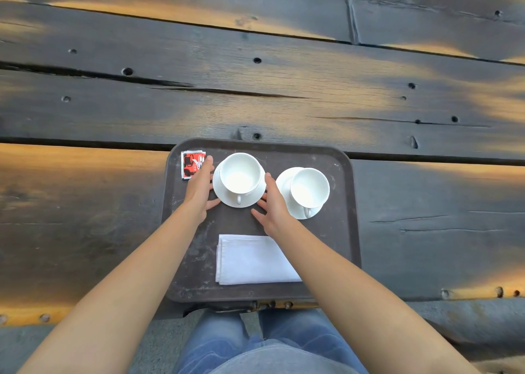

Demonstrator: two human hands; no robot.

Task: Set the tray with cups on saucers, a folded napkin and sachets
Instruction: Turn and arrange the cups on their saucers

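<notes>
Here, sachets (192, 164) & 2nd cup (309, 187) flank left saucer (223, 196), napkin (250, 260) nearer.

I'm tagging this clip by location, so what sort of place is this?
Probably a café or similar serving spot, perhaps outdoors: a weathered plank table, a brown serving tray, and white cups on saucers with sachets.

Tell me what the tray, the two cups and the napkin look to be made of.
Tray: probably moulded plastic, dark brown and matte, with whitish scuffs and a rounded raised rim. Left cup and right cup: likely glazed ceramic or porcelain, smooth glossy white. Napkin: seemingly white cloth, matte, with soft layered folded edges; thick paper is possible.
</notes>
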